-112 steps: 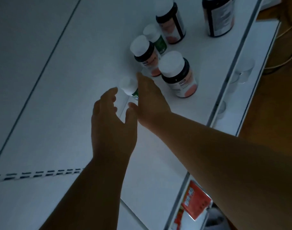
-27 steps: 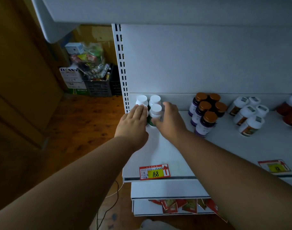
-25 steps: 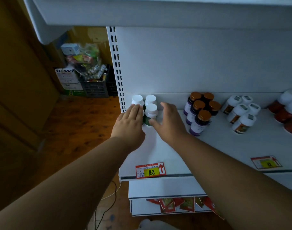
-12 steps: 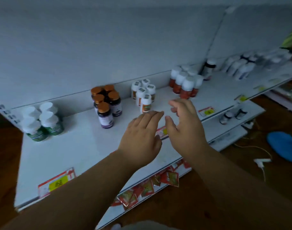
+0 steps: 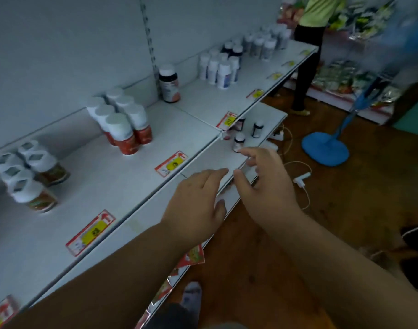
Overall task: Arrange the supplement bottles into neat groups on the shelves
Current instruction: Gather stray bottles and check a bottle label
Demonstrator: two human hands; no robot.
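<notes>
Out in front of the lower shelf (image 5: 215,160), the left hand (image 5: 196,205) and the right hand (image 5: 267,186) hang side by side, both empty, fingers loosely spread and holding nothing; the left index finger points toward the right thumb with a small gap between them. Just beyond the right hand's fingertips, on that lower shelf, stands a small dark bottle with a white cap (image 5: 238,141), and a little farther past it another dark bottle (image 5: 258,129). To the left of the left hand, on the upper shelf (image 5: 122,186), a tight group of white-capped red bottles (image 5: 122,124) stands near the back panel; farther left and nearer the person is a cluster of white-lidded bottles with brownish labels (image 5: 30,174). Beyond both hands, a single dark bottle with a red label (image 5: 169,84) stands by the slotted upright, and past it a group of white bottles (image 5: 218,67), then blurred grey ones (image 5: 265,43). Red and yellow price tags (image 5: 171,163) sit along the upper shelf's front edge. To the right of the right hand, on the wooden floor, lie a white cable with a plug (image 5: 301,179) and a blue fan base (image 5: 325,150); another person's legs (image 5: 303,67) stand far beyond.
</notes>
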